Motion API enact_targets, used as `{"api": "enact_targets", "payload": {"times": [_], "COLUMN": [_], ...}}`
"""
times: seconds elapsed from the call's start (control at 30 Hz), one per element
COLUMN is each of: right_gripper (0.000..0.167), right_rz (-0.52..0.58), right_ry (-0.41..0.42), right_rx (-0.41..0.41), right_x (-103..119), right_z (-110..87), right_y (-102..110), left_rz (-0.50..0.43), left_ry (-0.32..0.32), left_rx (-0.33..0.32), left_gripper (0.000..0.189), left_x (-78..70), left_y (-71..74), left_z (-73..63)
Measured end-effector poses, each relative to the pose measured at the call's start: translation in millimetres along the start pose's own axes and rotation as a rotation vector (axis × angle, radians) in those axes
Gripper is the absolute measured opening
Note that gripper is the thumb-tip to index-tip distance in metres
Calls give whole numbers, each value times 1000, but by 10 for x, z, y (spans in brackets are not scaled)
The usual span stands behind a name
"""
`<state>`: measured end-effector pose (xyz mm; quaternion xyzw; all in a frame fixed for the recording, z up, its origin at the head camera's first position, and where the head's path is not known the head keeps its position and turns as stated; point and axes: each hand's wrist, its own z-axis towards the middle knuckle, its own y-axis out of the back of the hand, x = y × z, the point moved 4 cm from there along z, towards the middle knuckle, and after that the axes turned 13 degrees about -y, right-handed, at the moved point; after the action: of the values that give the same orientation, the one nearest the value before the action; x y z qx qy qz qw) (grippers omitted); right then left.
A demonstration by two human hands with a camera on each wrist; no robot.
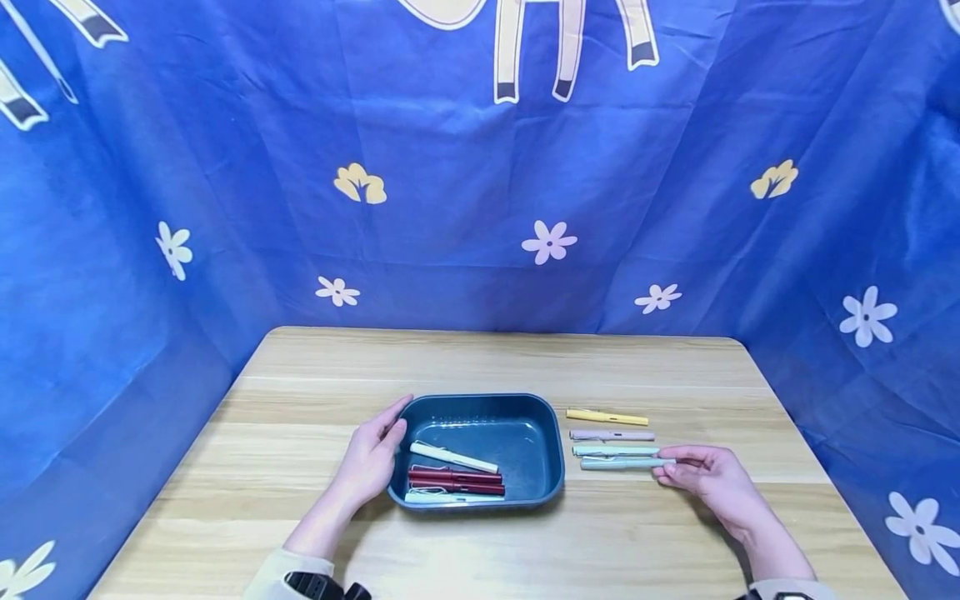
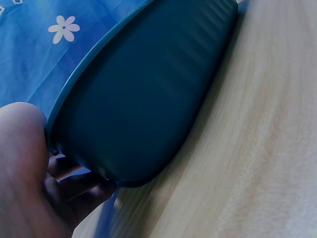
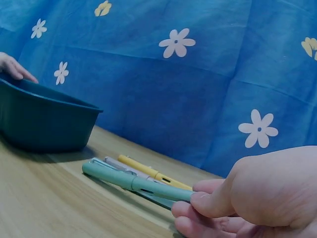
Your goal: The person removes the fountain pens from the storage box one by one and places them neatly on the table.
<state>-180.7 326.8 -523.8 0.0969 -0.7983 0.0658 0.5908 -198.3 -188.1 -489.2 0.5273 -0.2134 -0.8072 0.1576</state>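
Note:
My left hand (image 1: 373,454) grips the left wall of a dark teal plastic bin (image 1: 551,433), thumb over the rim and fingers outside, below it in the left wrist view. Inside the bin lie a whitish pen (image 1: 453,457), two dark red pens (image 1: 457,488) and a pale pen (image 1: 442,497) at the near side. My right hand (image 1: 708,479) pinches the end of a muted green pen (image 3: 133,182) between thumb and fingers. Just behind it is a mint pen (image 1: 611,451); farther back lie a lilac pen (image 1: 611,435) and a yellow pen (image 1: 607,417).
The bin and pens are on a light wood-grain table (image 1: 300,375) with rounded far corners. A blue curtain (image 1: 450,292) with white flowers hangs behind the table and on both sides. Dark bands (image 1: 318,586) circle the left wrist.

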Motion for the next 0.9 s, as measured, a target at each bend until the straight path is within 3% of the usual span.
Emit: {"api": "enact_targets", "payload": {"times": [0.5,0.9], "right_gripper": [22,23], "right_rz": [-352,-410], "right_ry": [17,19], "right_rx": [-148,-261], "right_x": [72,104], "right_z": [75,51], "right_y": [-52,-89], "left_rz": [-10,-21], "left_ry": [2,1], "left_rx": [0,-2], "left_gripper": [45,45], "left_x": [-9,-10], "left_y": [1,6], "left_z": [1,3]}}
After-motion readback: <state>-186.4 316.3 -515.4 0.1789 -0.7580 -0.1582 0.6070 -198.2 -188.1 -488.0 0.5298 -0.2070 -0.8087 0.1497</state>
